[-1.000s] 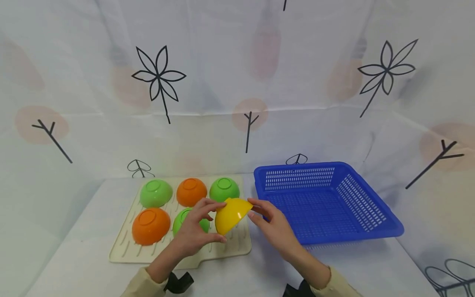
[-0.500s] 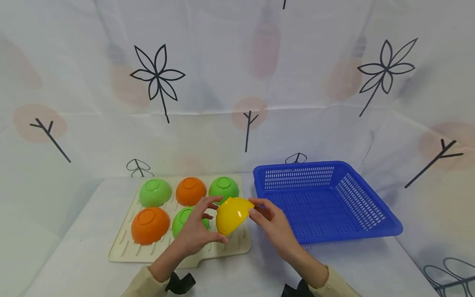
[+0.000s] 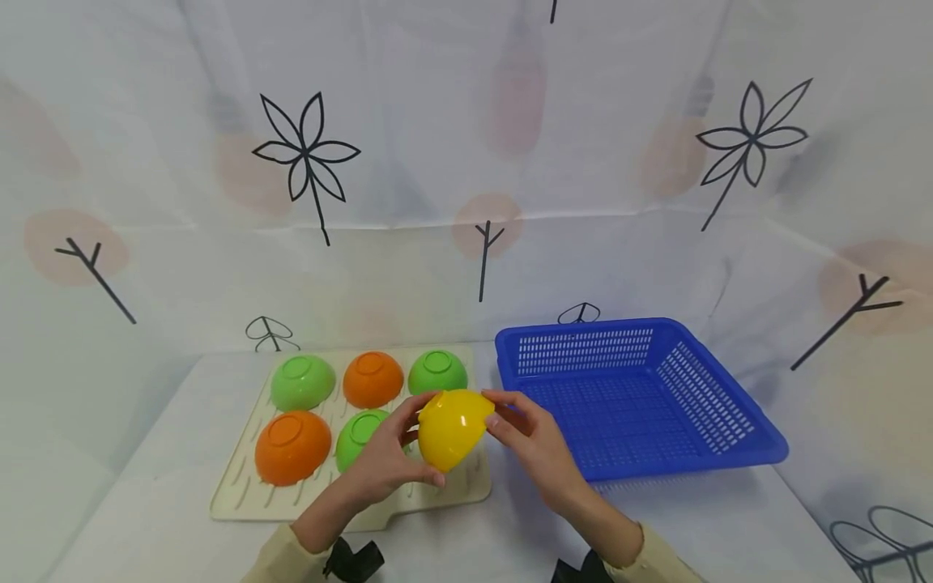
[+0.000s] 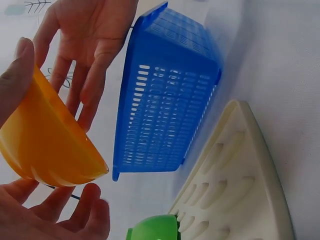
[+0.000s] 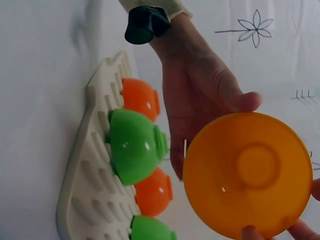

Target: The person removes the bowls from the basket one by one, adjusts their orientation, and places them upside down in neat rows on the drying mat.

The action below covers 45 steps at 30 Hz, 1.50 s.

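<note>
A yellow bowl (image 3: 453, 429) is held tilted in the air between both hands, its outside toward the head camera. My left hand (image 3: 382, 463) grips its left side, thumb low at the rim and fingers up near the base. With thumb and fingers my right hand (image 3: 538, 449) pinches the rim at the right. The right wrist view looks into the inside of the bowl (image 5: 247, 197), which holds nothing. Behind and left of it, upside-down bowls stand on a cream draining tray (image 3: 240, 498): front orange (image 3: 291, 448), front green (image 3: 357, 437), partly hidden by my left hand.
A back row on the tray has a green bowl (image 3: 302, 380), an orange bowl (image 3: 372, 379) and another green bowl (image 3: 437, 371). To the right, a blue perforated basket (image 3: 703, 393) stands on the white-covered table (image 3: 146, 502). Patterned cloth (image 3: 408, 283) hangs behind.
My left fingers have come in onto the bowl from a looser spread. The bowl has turned, showing more of its outside. My right hand keeps its pinch on the rim.
</note>
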Tool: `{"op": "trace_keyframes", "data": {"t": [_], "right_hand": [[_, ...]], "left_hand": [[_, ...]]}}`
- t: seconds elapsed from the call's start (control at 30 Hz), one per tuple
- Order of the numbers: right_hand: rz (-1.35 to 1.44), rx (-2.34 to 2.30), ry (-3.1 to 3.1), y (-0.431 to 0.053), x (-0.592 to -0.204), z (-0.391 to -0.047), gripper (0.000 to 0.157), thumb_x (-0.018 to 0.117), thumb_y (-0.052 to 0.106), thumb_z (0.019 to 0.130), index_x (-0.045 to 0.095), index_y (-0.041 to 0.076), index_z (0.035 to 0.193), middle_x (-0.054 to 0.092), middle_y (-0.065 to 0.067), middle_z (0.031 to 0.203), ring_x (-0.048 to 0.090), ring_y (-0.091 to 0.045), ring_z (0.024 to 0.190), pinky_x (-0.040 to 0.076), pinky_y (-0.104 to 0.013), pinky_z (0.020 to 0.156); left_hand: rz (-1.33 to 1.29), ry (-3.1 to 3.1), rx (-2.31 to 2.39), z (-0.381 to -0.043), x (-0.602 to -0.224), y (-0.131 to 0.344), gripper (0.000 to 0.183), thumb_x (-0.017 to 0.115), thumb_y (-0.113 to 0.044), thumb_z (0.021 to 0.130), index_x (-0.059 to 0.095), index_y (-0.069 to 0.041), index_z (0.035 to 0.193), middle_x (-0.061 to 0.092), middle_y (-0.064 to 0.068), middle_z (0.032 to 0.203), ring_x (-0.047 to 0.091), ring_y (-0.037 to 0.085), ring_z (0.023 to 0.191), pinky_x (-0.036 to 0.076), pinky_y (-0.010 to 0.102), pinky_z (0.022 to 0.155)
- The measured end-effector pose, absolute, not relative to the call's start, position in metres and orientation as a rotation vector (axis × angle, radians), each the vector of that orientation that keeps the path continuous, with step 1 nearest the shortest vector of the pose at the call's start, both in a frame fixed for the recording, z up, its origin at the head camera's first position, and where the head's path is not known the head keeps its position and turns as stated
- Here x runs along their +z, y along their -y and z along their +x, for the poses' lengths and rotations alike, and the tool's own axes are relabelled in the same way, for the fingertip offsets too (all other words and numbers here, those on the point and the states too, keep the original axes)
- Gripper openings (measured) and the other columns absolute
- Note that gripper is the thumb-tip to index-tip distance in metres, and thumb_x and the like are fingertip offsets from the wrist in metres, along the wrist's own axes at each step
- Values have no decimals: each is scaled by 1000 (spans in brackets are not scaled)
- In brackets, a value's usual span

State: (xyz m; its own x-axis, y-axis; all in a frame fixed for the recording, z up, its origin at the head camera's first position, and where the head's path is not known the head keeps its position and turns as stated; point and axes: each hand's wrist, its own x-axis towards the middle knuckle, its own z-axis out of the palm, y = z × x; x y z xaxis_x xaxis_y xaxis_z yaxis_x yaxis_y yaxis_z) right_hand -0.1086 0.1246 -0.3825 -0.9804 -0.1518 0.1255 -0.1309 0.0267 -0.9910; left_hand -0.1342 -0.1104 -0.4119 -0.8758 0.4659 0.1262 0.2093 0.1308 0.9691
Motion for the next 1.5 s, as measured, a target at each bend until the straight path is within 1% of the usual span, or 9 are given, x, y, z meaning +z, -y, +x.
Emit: {"op": "trace_keyframes", "data": {"t": [0.13,0.3,0.5,0.7,0.9,1.07,1.2,1.37,1.5], "right_hand": [[-332,-2127,-2274,-124,-381,-108,35,63,19,99,60,6,132,56,-8,140,48,-33,133,43,-45,106],[-370,-2092,-2299,-123,-379,-108,37,62,19,99,59,7,134,56,-7,140,46,-30,135,40,-48,109],[-350,-2012,-2395,-121,-381,-107,36,64,16,98,61,10,133,61,-7,133,56,-28,122,48,-46,101],[-289,-1956,-2489,-117,-385,-103,38,68,11,94,63,15,132,63,-4,122,62,-21,107,54,-33,91],[-340,-1972,-2489,-108,-390,-99,43,70,8,92,61,17,133,55,-4,135,61,-24,113,56,-30,88],[-395,-1939,-2481,-93,-401,-99,48,71,10,92,56,10,138,47,-10,143,57,-31,117,55,-30,90],[-389,-1858,-2536,-84,-415,-101,59,73,14,91,48,11,144,42,-10,145,54,-30,118,53,-30,93],[-405,-1830,-2562,-82,-428,-106,67,79,19,87,46,10,146,42,-14,144,56,-30,114,54,-32,90],[-410,-1836,-2559,-85,-439,-112,69,79,16,86,46,4,145,44,-20,140,60,-34,112,56,-36,89]], "left_hand": [[688,-2087,1897,-134,-410,112,93,89,-27,75,35,-19,150,42,7,148,47,31,127,45,44,105],[683,-1979,1952,-134,-408,114,94,89,-19,75,31,-17,150,35,10,151,47,34,127,51,39,99],[669,-2072,1897,-134,-409,120,94,90,-20,74,32,-19,148,39,8,148,48,32,126,49,41,101],[631,-2264,1792,-134,-411,128,93,91,-24,73,35,-23,146,44,7,146,49,31,126,48,46,102],[619,-2457,1678,-133,-411,131,97,94,-30,68,36,-23,146,46,6,144,46,32,128,47,50,100],[602,-2526,1630,-131,-414,131,100,95,-26,66,36,-19,147,47,6,143,47,31,126,48,47,99],[542,-2578,1593,-131,-417,130,103,96,-24,64,37,-18,148,47,6,142,49,30,122,47,49,99],[495,-2599,1502,-132,-421,130,102,95,-30,66,37,-20,150,45,7,145,49,31,123,41,57,105],[532,-2594,1474,-135,-424,131,92,90,-24,73,40,-22,150,44,7,148,45,32,130,35,59,110]]}}
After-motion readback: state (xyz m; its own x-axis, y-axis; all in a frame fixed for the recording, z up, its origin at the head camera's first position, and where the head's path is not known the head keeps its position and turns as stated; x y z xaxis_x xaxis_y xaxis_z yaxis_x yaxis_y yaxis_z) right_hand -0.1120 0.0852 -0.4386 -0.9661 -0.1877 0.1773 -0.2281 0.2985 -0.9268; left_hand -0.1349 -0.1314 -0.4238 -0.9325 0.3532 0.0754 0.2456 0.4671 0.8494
